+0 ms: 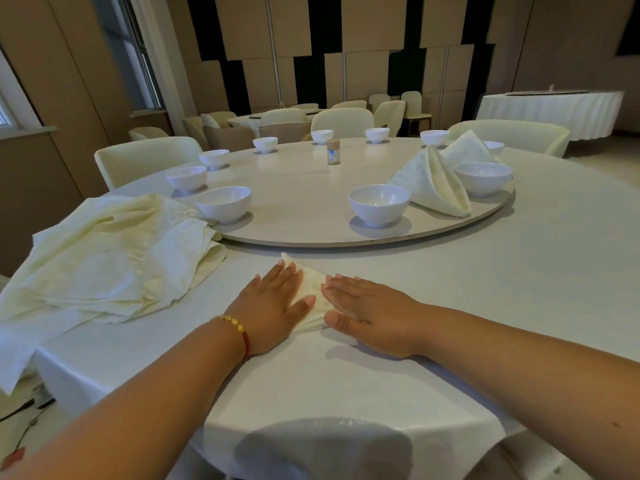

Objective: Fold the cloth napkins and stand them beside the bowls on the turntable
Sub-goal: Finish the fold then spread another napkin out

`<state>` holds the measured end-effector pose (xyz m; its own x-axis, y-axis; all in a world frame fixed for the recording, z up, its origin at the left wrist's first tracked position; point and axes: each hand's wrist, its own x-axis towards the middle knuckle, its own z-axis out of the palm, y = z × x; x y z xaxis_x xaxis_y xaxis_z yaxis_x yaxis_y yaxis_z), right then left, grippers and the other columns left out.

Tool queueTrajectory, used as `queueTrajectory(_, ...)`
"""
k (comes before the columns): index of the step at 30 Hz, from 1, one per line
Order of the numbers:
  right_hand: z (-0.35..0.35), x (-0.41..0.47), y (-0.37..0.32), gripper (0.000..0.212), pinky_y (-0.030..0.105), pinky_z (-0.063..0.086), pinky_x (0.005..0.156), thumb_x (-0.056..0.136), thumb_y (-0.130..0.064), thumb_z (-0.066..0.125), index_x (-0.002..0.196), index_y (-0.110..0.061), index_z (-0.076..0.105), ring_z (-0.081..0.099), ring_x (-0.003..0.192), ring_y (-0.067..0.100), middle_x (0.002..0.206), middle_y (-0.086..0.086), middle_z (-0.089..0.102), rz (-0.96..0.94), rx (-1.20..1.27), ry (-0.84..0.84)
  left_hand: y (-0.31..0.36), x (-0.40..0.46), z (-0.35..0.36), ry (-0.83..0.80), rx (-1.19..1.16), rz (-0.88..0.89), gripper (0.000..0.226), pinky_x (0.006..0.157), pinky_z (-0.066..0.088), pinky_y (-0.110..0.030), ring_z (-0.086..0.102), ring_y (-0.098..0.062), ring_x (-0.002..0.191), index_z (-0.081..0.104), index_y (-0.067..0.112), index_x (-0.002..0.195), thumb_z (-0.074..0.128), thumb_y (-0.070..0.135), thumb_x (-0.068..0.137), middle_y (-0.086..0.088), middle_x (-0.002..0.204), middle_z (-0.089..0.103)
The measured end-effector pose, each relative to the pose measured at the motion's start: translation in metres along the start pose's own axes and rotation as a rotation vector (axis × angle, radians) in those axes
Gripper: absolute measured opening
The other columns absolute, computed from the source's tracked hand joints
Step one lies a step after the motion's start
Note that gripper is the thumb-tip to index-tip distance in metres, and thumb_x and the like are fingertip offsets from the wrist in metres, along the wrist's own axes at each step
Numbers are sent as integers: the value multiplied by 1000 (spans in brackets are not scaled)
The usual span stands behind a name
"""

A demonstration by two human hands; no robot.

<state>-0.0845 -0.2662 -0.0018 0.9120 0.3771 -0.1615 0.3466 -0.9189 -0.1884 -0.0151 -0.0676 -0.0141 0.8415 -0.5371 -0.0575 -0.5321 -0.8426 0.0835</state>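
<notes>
A pale cream napkin [313, 289], folded to a narrow triangle, lies flat on the tablecloth just in front of the turntable [311, 237]. My left hand [273, 306] and my right hand [367, 310] press on it with flat fingers, side by side, covering most of it. Its tip pokes out beyond my left fingertips. Two folded napkins [433, 181] [465, 150] stand on the turntable at the right, beside white bowls [483, 177]. Another bowl [379, 204] sits at the turntable's near edge, with several more around its rim.
A loose pile of unfolded napkins [110, 258] lies on the table at the left, touching the turntable's edge by a bowl [223, 203]. A small jar [334, 152] stands near the turntable's middle. Cream chairs [149, 157] ring the table.
</notes>
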Motion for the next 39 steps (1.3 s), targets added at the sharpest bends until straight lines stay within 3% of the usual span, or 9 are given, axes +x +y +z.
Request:
queueTrajectory(5,-26,12,-13,86,31,3,120,83,-71,6,152,-23,24,15,146,10,159,-4,23,40,202,27,-2,-15,2,-36,11,37,84,120,-4,-35,-10,-7,146,-7,25,153,7,70,84,7,160,-9)
queueTrajectory(8,-26,28,-23,79,32,0,120,89,-65,7,154,-19,13,5,148,9,161,-3,12,-20,196,151,-4,-14,3,-10,-7,64,86,119,-3,-35,-7,-7,147,-8,29,152,4,74,81,8,161,-7)
queueTrajectory(12,2,42,-19,82,32,-2,121,87,-66,0,154,-18,0,-6,147,5,162,-5,-1,-13,110,75,-3,-14,5,-23,-9,54,80,119,-4,-34,-10,-4,146,-8,31,152,9,70,85,9,160,-8)
queueTrajectory(19,6,42,-9,93,33,-4,120,76,-71,-7,154,-19,-6,-11,146,5,162,-5,-8,-21,-6,51,0,-17,0,-60,17,24,81,119,-5,-31,-11,-5,146,-8,28,152,6,70,84,9,160,-10)
queueTrajectory(24,3,14,23,84,33,-2,121,84,-68,1,154,-21,-7,-9,146,4,162,-6,-7,54,-35,42,-4,-17,2,-64,18,31,71,119,-5,-33,-10,-7,146,-7,24,153,15,60,95,7,160,-12)
queueTrajectory(29,-2,-7,39,102,33,-6,120,68,-75,-9,153,-20,-9,-11,146,4,162,-6,-8,115,-47,16,-3,-17,1,-60,9,34,69,119,-4,-34,-8,-8,147,-7,24,153,17,57,97,6,160,-11)
queueTrajectory(34,-3,-10,13,100,39,-13,119,72,-75,-8,152,-15,-15,-23,144,9,160,-1,-17,46,-244,177,-4,-14,2,-35,-14,22,67,119,-4,-34,-7,-8,147,-5,25,153,19,55,98,7,160,-9)
queueTrajectory(37,1,-16,-8,95,30,-10,119,78,-76,3,154,-20,-7,-16,146,6,161,-5,-11,-54,-164,96,-4,-16,5,24,-60,20,61,119,1,-31,3,-10,147,4,25,154,23,48,101,6,161,0)
queueTrajectory(39,3,-20,-12,98,27,-4,120,75,-79,9,155,-23,-3,-8,147,5,162,-8,-6,-54,-92,27,-5,-18,5,165,-183,15,52,114,14,-26,22,-13,143,25,25,151,33,40,101,6,158,20)
